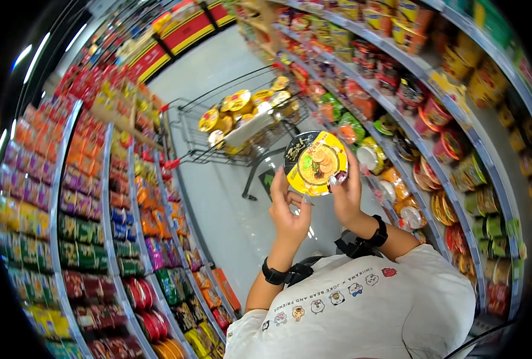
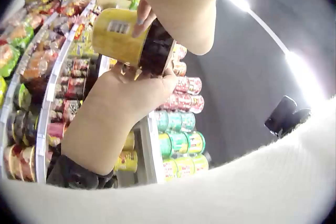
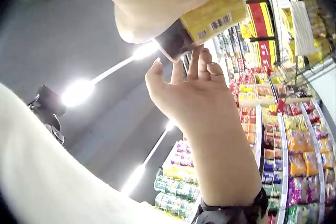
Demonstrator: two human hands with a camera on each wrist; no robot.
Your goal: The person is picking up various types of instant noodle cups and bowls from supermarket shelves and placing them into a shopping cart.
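Note:
A tub of instant noodles (image 1: 315, 163), its round lid black and yellow with a picture of noodles, is held up in front of the chest. My right hand (image 1: 348, 192) grips it at the right side, thumb at the lid's lower edge. In the left wrist view, the yellow wall of the tub (image 2: 116, 37) shows a barcode, with a dark band at the lid end. My left hand (image 1: 290, 212) is at the tub's lower left, fingers loosely bent. Seen from the right wrist, those left fingers (image 3: 193, 69) come up to the tub without wrapping round it.
A wire shopping cart (image 1: 197, 157) stands ahead in the aisle, holding several yellow noodle tubs (image 1: 240, 100). Shelves of packets (image 1: 80, 239) line the left. On the right, shelves (image 1: 391, 99) carry cups and tubs. Grey floor (image 1: 221, 224) runs between them.

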